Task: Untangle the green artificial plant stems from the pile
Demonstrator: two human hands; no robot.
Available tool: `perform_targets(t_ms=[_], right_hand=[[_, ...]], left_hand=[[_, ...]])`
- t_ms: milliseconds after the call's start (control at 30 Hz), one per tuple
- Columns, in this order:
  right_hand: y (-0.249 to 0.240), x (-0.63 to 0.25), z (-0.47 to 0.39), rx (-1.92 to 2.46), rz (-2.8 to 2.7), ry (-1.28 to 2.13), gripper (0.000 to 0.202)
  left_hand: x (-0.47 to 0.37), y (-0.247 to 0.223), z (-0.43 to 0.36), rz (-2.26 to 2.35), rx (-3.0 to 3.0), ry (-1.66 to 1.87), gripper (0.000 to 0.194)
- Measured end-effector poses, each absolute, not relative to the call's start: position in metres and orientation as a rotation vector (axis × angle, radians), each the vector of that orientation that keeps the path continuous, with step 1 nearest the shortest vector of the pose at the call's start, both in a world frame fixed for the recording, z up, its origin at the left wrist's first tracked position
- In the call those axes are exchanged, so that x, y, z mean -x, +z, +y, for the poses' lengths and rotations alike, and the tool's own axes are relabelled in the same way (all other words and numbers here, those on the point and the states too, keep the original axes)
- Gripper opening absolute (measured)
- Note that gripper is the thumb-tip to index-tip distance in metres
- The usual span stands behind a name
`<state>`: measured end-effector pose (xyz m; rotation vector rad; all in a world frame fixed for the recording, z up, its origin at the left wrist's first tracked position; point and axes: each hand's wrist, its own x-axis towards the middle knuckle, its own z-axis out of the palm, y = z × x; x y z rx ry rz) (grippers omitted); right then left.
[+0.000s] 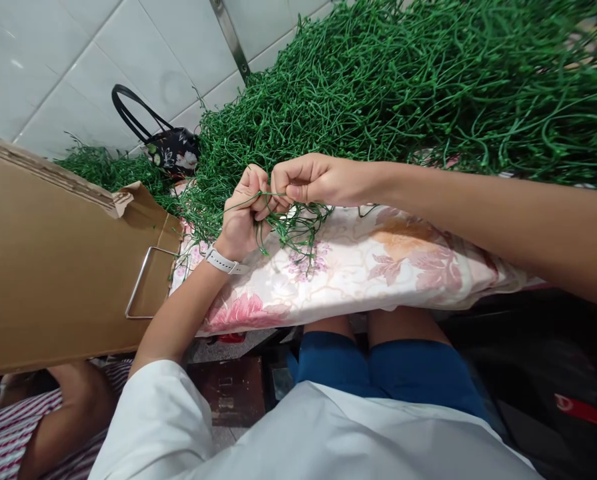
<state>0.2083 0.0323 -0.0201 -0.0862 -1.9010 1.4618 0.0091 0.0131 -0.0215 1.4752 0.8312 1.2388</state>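
Thin green plastic stems are pinched between my two hands, which meet above the near part of a table covered with a floral cloth (348,267). My left hand (245,207), with a white band at the wrist, is closed on the stems. My right hand (305,181) touches it from the right, thumb and fingers closed on a stem. Below both hands dangles a small bunch of green stems (303,230) with budded tips. Behind them a large heap of the same green stems (378,87) spreads over the table.
A cardboard box (53,260) stands at the left, with a bent metal wire frame (139,280) by its side. Near the tiled wall is a black floral bag (175,150). Another person's arm and striped clothing (73,413) show at the lower left.
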Motion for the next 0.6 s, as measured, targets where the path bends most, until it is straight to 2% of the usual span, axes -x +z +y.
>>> perform_targets(t_ms=[200,333,467,600], right_hand=[[-0.017,-0.206,0.025,-0.08,-2.146,1.408,0.039],[-0.023,-0.194,0.013,-0.03,-2.225,1.54,0.036],[-0.021,-0.195,0.012,0.163,-1.928,1.647,0.034],[-0.013,-0.202,0.026,0.471,-1.476,1.542,0.025]], left_hand=[[-0.007,0.004,0.014,0.817,-1.305,1.308,0.044],[-0.004,0.019,0.014,0.869,-1.256,1.323,0.045],[0.004,0.011,0.025,0.893,-1.334,1.333,0.042],[0.011,-0.005,0.042,0.889,-1.419,1.345,0.041]])
